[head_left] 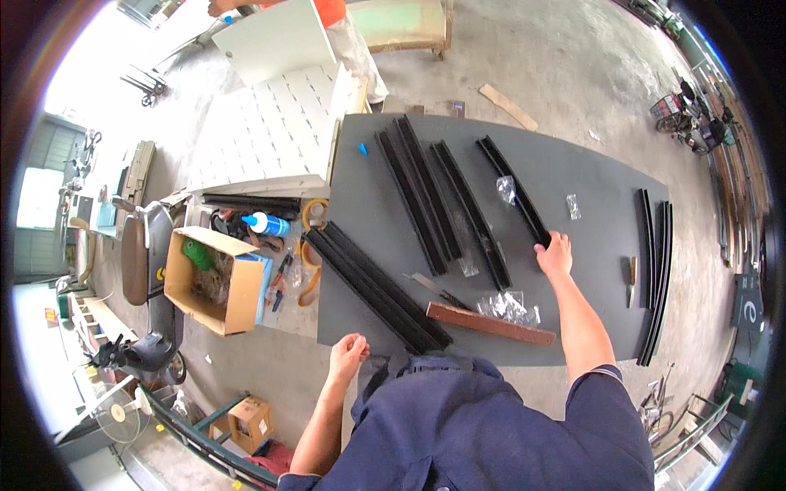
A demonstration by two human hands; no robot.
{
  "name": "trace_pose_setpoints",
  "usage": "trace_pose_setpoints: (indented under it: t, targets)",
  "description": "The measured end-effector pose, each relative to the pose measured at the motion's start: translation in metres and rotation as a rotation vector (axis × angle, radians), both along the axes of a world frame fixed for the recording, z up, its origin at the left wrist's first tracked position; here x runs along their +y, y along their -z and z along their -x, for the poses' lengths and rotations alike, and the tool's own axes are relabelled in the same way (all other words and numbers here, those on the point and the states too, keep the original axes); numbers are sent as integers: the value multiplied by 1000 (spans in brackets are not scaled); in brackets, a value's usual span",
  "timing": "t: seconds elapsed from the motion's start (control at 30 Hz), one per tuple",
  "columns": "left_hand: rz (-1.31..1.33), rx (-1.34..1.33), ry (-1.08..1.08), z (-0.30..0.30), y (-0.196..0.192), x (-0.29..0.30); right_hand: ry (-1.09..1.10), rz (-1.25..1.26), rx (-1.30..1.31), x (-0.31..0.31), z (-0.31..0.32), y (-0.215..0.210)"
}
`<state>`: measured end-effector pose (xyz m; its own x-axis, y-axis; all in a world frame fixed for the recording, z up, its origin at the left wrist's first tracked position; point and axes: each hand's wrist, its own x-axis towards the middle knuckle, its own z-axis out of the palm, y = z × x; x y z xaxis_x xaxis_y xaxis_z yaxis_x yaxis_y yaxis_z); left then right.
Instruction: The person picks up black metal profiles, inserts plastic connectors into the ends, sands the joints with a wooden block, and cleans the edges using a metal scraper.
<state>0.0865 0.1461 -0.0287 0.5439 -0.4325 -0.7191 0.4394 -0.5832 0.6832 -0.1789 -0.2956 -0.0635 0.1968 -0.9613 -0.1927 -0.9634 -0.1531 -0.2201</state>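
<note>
Dark navy cloth of the wearer's short-sleeved shirt [458, 417] fills the lower middle, closest to the camera, with one bare forearm on either side. The right hand [555, 252] reaches over a dark grey, flat worktop [610, 180] and grasps the near end of a long, narrow, black grooved strip [524, 204], which lies slanting away toward the far edge. Crumpled clear plastic packaging [506, 189] rests against that strip partway along, and a small clear packet [572, 206] lies to its right.

The left hand [352, 347] is just beside the near left edge of the worktop, its fingers curled in; whether it holds anything small, I cannot tell. Close to it, long black strips [372, 282] lie side by side at a slant. More black strips [417, 196] lie in the middle, and others [655, 278] along the right end, near a slim tool with a wooden handle [633, 278].

Between the hands, a reddish-brown rectangular bar [491, 324] lies near the front edge, with clear plastic bags [509, 308] just behind it. Left of the worktop is an open cardboard box [242, 303].
</note>
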Motion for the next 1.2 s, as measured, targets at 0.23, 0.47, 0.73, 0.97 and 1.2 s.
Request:
trace_pose_setpoints:
  t: [0.23, 0.47, 0.73, 0.97, 1.2]
  targets:
    - [27, -1, -3, 7, -7, -6, 78, -448, -813, 22, 33, 10]
    - [-13, 4, 45, 17, -5, -5, -251, -278, -674, 116, 56, -43]
    - [64, -135, -61, -23, -17, 30, -646, -97, -432, 152, 53, -29]
    - [-32, -675, -217, -148, -53, 89, -551, -15, -316, 171, 50, -7]
    - [-364, -946, -68, -304, -38, 140, -424, 225, -147, 211, 15, -24]
